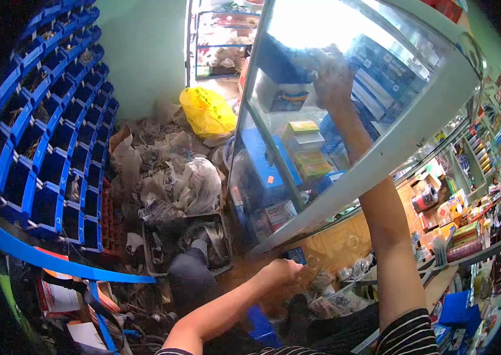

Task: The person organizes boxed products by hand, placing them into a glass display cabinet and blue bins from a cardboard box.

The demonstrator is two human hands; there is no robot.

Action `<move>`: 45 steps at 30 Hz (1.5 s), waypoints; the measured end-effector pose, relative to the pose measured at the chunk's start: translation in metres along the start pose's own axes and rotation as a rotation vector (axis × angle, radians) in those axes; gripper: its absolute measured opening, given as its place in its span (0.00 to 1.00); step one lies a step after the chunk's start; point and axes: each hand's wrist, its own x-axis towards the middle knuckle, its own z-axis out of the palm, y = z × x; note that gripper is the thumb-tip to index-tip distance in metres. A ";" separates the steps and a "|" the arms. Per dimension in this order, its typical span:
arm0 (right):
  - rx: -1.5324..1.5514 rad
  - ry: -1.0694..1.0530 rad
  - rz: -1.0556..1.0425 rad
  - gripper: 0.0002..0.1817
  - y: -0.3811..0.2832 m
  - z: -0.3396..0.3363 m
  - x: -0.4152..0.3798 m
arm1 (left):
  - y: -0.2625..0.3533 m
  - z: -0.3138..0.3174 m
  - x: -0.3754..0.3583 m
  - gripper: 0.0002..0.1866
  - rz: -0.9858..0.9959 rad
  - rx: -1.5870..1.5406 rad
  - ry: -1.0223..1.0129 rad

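My right hand [333, 83] is raised inside a glass-fronted display cabinet [404, 148] and shows hazily through the dusty pane. It overlaps a dark blue box [289, 59] and blue-and-white packages [380, 80]; I cannot tell whether its fingers grip anything. Lower down, my left hand [286, 272] is closed with the fingers curled in, and their inside is hidden. Just beyond that hand lies a small dark blue packet [296, 255] on the wooden surface [336, 242]. Yellow-green boxes [309, 151] are stacked inside the cabinet, beside a large blue box [262, 157].
Blue parts bins [49, 136] line the left wall above a curved blue bar [61, 260]. Plastic bags [185, 183] and a yellow bag [206, 111] cover the floor ahead. My leg [191, 275] is by a black crate [227, 236]. Packed shelves [463, 219] stand at right.
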 end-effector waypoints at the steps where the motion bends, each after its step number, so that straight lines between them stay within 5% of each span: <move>1: -0.002 -0.003 -0.005 0.28 0.002 -0.001 0.000 | -0.001 -0.001 0.002 0.20 -0.014 0.019 -0.035; 6: -0.008 -0.020 -0.043 0.25 0.008 -0.006 0.003 | -0.003 -0.011 0.012 0.24 -0.073 0.002 -0.147; 11: -0.011 -0.064 -0.105 0.21 0.018 -0.003 0.007 | -0.008 -0.004 0.016 0.16 -0.040 -0.038 -0.035; 16: 0.318 0.026 -0.059 0.20 0.006 -0.056 0.016 | -0.008 -0.003 0.019 0.17 -0.063 -0.020 -0.030; 28: 0.800 -0.639 -0.121 0.24 0.051 -0.086 0.041 | 0.004 -0.013 0.011 0.16 -0.062 0.066 -0.084; 34: 0.634 -0.576 -0.052 0.26 0.040 -0.087 0.057 | 0.009 -0.022 0.005 0.13 -0.032 0.045 -0.034; 40: 0.249 -0.548 0.247 0.28 0.018 -0.028 0.087 | 0.007 -0.008 0.000 0.13 0.015 0.000 0.069; 45: 0.678 -0.760 0.064 0.31 0.018 -0.069 0.081 | 0.009 -0.015 -0.006 0.10 0.040 0.091 -0.017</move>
